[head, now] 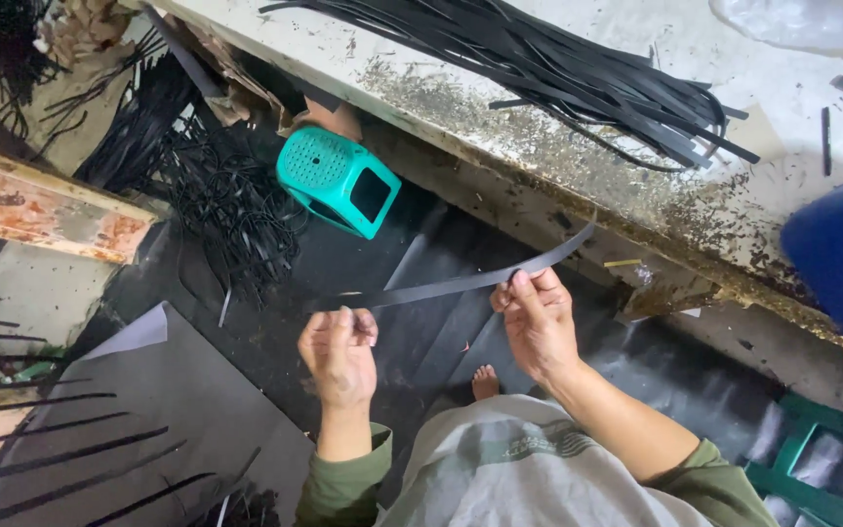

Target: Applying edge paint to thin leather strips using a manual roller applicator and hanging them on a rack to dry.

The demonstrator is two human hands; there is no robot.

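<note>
Left hand: the left hand [340, 353] is raised in front of the body, fingers curled, thumb and fingertips pinched on one end of the black strip [461, 284].
Right hand: the right hand [539, 322] is just right of the left, at about the same height, with thumb and forefinger pinched on the strip further along its length.
Strip position: the strip spans between both hands in a near-straight line, rising slightly to the right; its free end continues past the right hand up towards the edge of the workbench [626, 156].
Strip form: flat, narrow, dark, matt; it appears taut between the two pinch points.
Workbench: a stained, pale surface across the upper right, carrying a loose bundle of black strips [558, 68] fanned out diagonally.
Stool: a teal plastic stool [337, 181] lies on its side on the floor, under the bench edge, well above the left hand in the view.
Floor scrap: a tangle of black offcuts [217, 195] lies just left of the stool.
Sheet: a dark sheet [197, 410] lies flat at lower left, with long narrow strips beside it.
Foot: one bare foot [485, 383] shows between the forearms, on dark floor material.
</note>
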